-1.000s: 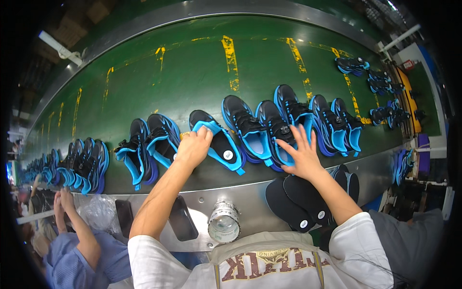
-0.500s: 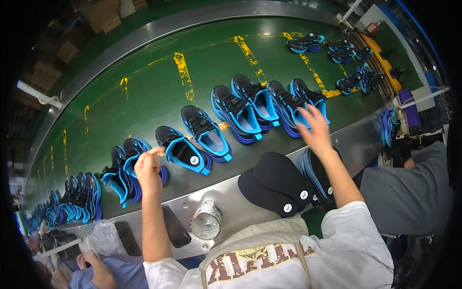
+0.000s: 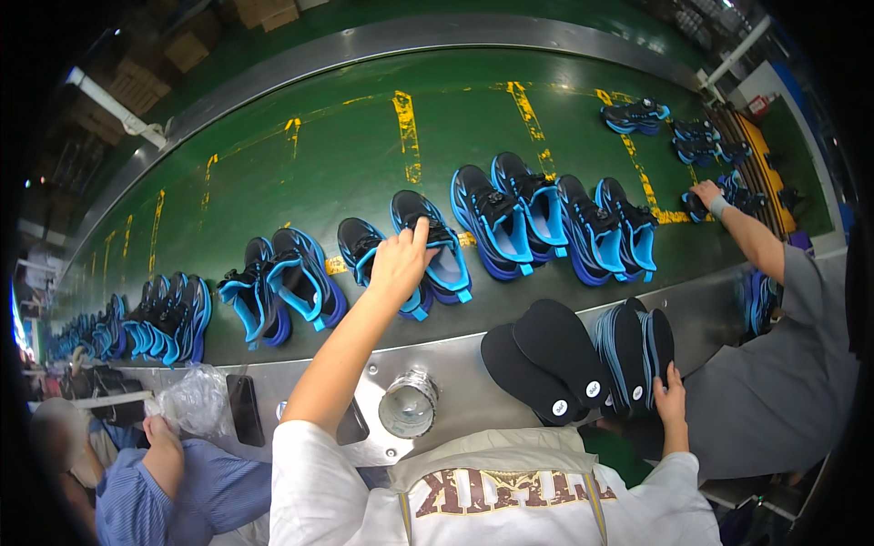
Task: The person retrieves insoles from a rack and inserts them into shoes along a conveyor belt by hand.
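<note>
Left hand (image 3: 398,264) stretched forward over the green conveyor belt (image 3: 364,164), fingers spread loosely and resting on a black-and-blue shoe pair (image 3: 405,255) at the belt's near edge; index finger raised along the tongue of the right-hand shoe, palm lying across the gap between the two. No closed grip visible, only open contact from above.

Right hand (image 3: 671,400) low, just right of the stack of dark insoles (image 3: 583,355) on the steel ledge (image 3: 437,350) that borders the belt's near side. Fingers curled against the outermost upright insoles, thumb side toward the stack; hand holding them lightly by the edge, though how firmly cannot be told.

Left of the touched shoe pair, another pair (image 3: 278,287) of the same kind, then a crowded row of shoes (image 3: 137,323) trailing further left along the belt. Right of the touched pair, two more pairs (image 3: 555,223) standing close together. Beyond those, at the belt's far right end, a co-worker's hand (image 3: 706,193) on further shoes (image 3: 692,141).

Nearer than the touched pair, on the ledge, a shiny metal cup (image 3: 407,407) lying on its side. Left of the cup, a crumpled clear plastic bag (image 3: 191,400) beside another person's blue sleeve (image 3: 146,500).
</note>
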`<state>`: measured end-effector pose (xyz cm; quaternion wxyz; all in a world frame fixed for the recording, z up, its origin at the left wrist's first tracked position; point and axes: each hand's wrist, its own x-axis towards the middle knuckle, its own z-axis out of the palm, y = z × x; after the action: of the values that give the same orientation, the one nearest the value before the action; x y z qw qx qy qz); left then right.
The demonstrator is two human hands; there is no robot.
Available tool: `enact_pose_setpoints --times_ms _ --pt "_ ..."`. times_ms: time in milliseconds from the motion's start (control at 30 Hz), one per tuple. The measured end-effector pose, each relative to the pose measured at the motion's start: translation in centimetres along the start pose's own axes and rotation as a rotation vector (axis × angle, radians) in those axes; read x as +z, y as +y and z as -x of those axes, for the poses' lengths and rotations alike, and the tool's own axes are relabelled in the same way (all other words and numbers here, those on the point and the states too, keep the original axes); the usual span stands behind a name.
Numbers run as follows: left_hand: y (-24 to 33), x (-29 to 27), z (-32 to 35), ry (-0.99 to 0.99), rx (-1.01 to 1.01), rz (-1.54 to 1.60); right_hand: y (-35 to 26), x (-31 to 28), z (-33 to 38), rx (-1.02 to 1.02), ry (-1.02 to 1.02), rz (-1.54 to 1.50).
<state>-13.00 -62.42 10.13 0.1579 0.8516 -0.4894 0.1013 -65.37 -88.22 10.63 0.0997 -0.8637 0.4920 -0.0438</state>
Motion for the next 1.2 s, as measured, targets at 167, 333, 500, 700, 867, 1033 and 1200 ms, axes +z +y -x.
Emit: enact_pose_setpoints --times_ms 167,333,500,700,867,1033,1200 --pt "0.3 -0.6 -2.1 -0.153 -0.106 0.131 -9.7 -6.3 -10.4 0.004 0.048 -0.471" --pt "1.2 0.1 -1.7 -0.214 -0.370 0.435 -32.0 -7.5 -12.7 -0.313 -0.753 -0.637" --pt "0.9 0.6 -1.2 -0.303 -0.604 0.743 -40.6 -0.8 -13.0 -0.388 -1.119 -0.226" --pt "0.8 0.9 -0.8 -0.284 -0.652 0.745 -42.7 0.8 -11.7 -0.451 -1.235 -0.298" --pt "1.5 1.1 -0.5 -0.277 -0.653 0.801 -41.0 -0.7 -14.4 -0.141 -1.272 -0.395" --pt "1.4 0.8 -0.4 -0.313 -0.652 0.837 -41.1 7.1 -11.0 -0.880 -0.612 0.002" --pt "1.6 0.6 -0.4 -0.289 -0.663 0.816 -40.6 8.9 -8.5 -0.997 -0.350 0.110"
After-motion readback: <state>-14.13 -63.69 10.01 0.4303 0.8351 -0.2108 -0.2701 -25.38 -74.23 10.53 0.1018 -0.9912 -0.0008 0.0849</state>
